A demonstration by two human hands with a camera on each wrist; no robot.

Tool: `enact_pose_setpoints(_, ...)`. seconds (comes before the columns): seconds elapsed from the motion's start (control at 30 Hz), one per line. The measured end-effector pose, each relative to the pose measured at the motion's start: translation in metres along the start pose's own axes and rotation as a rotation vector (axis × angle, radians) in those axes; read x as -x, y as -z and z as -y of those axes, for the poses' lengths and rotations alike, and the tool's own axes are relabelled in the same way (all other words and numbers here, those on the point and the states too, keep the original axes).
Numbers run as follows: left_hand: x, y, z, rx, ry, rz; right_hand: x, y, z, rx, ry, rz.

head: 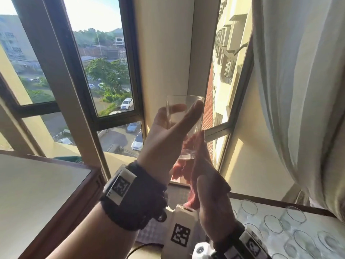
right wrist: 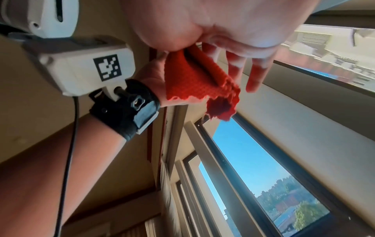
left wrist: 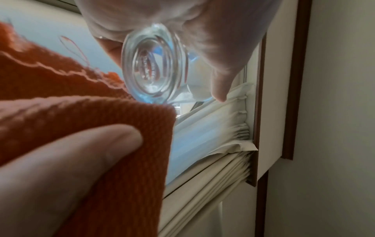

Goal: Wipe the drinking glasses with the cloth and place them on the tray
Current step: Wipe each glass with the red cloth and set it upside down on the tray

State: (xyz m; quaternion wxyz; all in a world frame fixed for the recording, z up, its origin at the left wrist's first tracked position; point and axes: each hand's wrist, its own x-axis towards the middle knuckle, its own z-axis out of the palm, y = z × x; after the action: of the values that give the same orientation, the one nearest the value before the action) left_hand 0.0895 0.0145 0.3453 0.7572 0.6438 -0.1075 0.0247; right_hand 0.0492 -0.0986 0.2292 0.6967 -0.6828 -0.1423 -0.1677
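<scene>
Just left of centre, the left hand (head: 164, 135) is curled round the raised glass (head: 184, 100). Against its base, the cloth (head: 179, 171) is pinched by the right hand (head: 211, 202). Wiping is judged underway; next, rotation of the glass is called for.

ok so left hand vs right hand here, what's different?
Left hand grips the glass, held high; right hand sits lower, pinching the orange cloth. Left fingers wrap the glass wall; right thumb presses flat on the cloth. Both are busy, meeting near the glass base.
</scene>
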Motion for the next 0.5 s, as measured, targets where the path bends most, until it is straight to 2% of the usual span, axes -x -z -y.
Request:
enact_pose_setpoints(0.07, -0.002, 0.003, 0.001, -0.049, -0.087, 0.03, -0.002, -0.002, -0.002, 0.044, -0.063, -0.059)
enact_pose_setpoints(0.13, -0.002, 0.007, 0.005, -0.079, -0.145, 0.071, -0.011, -0.003, 0.003, -0.021, -0.098, -0.114)
enact_pose_setpoints(0.27, 0.002, 0.013, 0.018, -0.123, -0.216, 0.133, -0.031, 0.0, 0.022, -0.557, -0.292, -0.252)
enact_pose_setpoints(0.37, 0.004, 0.024, 0.021, -0.345, -0.287, 0.056, -0.042, 0.007, 0.042, -0.727, -0.284, -0.267)
enact_pose_setpoints(0.43, 0.006, 0.035, 0.017, -0.449, -0.283, 0.01, -0.043, 0.009, 0.045, -0.731, -0.206, -0.298)
enact_pose_setpoints(0.5, 0.007, 0.044, 0.016, -0.462, -0.25, 0.026, -0.041, 0.01, 0.045, -0.395, -0.047, -0.347)
